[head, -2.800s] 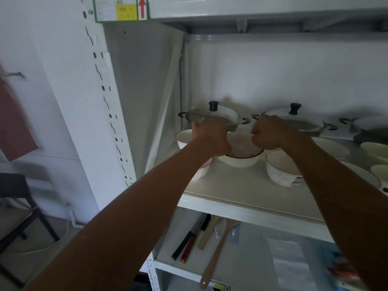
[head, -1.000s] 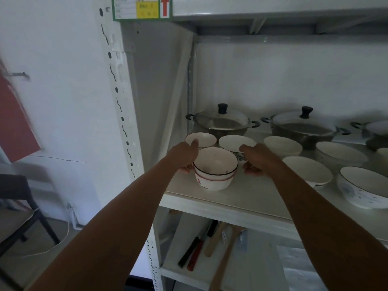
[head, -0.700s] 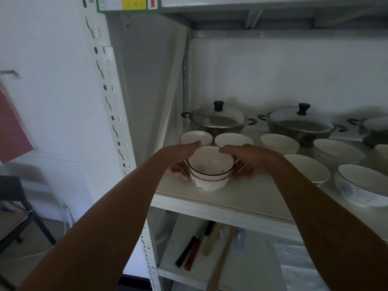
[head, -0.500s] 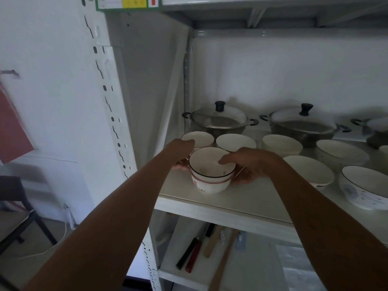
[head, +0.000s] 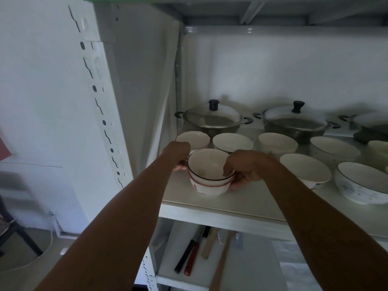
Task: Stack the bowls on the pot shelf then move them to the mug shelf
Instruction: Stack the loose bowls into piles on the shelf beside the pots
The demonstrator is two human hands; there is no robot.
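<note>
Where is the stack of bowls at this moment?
In the head view, the stack of bowls is at the front left of the pot shelf, gripped between the left hand and the right hand.

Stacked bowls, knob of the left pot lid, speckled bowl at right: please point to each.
stacked bowls point(head: 210, 189), head view, outer wall of the lower bowl.
left pot lid knob point(head: 213, 104), head view, middle of the black knob.
speckled bowl point(head: 357, 191), head view, its outer wall.

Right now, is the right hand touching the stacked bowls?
Touching. In the head view the right hand grips the stacked bowls, thumb over the rim, fingers against the side.
</note>
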